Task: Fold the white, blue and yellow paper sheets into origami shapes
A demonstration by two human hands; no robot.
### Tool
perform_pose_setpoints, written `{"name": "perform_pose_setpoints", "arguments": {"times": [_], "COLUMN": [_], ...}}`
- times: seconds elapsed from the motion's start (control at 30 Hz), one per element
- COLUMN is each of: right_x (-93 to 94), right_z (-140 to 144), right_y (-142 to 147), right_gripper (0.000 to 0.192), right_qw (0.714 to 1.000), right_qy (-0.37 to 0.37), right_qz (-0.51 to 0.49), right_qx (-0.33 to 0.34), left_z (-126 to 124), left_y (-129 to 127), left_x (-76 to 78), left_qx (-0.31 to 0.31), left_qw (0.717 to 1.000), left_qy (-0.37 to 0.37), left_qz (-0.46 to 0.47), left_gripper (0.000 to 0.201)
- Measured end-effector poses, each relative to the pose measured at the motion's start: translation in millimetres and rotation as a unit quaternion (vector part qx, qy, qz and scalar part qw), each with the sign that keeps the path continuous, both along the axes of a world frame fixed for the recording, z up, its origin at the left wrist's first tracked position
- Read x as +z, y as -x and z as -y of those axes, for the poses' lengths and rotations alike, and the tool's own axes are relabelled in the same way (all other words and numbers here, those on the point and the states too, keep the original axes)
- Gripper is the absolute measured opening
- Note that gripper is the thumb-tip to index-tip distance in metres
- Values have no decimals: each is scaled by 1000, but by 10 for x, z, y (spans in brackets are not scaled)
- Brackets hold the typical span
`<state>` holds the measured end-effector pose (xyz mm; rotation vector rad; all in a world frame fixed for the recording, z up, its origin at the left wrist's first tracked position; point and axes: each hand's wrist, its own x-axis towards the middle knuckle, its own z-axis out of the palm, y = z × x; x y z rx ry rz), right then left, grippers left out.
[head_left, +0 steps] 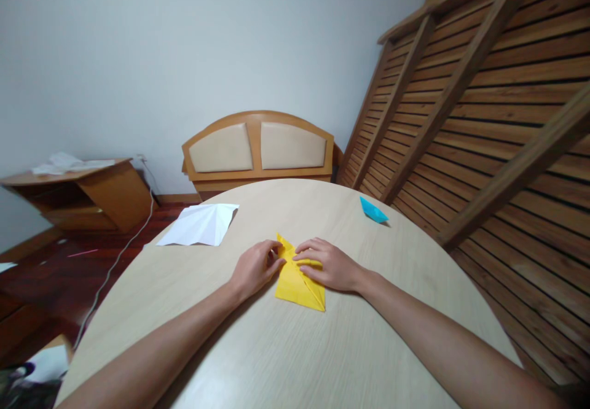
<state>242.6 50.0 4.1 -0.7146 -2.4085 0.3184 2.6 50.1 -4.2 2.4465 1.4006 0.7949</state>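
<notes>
A folded yellow paper lies flat on the round light-wood table, pointed at its far and near ends. My left hand rests on its left edge with fingertips pinching the upper fold. My right hand presses down on its right half, fingers flat across the paper. Both forearms stretch over the table toward it.
A creased white sheet lies at the table's far left edge. A small blue folded paper sits far right. Behind stand a wooden headboard, a slatted bed frame leaning right, and a low cabinet with a cable.
</notes>
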Motion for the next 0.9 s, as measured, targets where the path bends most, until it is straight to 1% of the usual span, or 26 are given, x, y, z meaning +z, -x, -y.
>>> {"name": "perform_pose_setpoints", "arguments": {"times": [0.13,0.23,0.3,0.37,0.47,0.53,0.6,0.73,0.87,0.9], "right_x": [29,24,13,1,-17,-27,-31,-20,-24,-30], "right_z": [40,48,42,30,2,-19,-36,-34,-21,-24], "right_y": [20,26,25,19,4,-9,-21,-29,-27,-27], "right_gripper": [26,27,25,24,22,21,20,21,33,33], "right_qw": [999,997,996,996,996,997,997,997,995,995], "right_qy": [5,7,7,7,5,2,-1,4,6,6], "right_qz": [40,60,67,69,63,62,66,76,95,98], "right_qx": [36,55,61,62,58,49,36,20,7,0], "left_z": [-19,-33,-32,-20,2,5,-6,-33,-25,-21], "left_y": [19,42,46,32,-2,-13,-5,31,34,30], "left_x": [-24,-48,-55,-50,-29,-21,-28,-73,-98,-97], "left_qx": [8,6,-24,-77,-145,-155,-136,-72,-29,-19], "left_qw": [999,997,995,991,984,983,985,989,986,985], "left_qy": [-25,-70,-97,-105,-79,-52,-31,-2,28,32], "left_qz": [-27,-26,-18,-26,-63,-86,-102,-131,-161,-168], "left_gripper": [22,25,30,34,34,33,35,43,50,51]}}
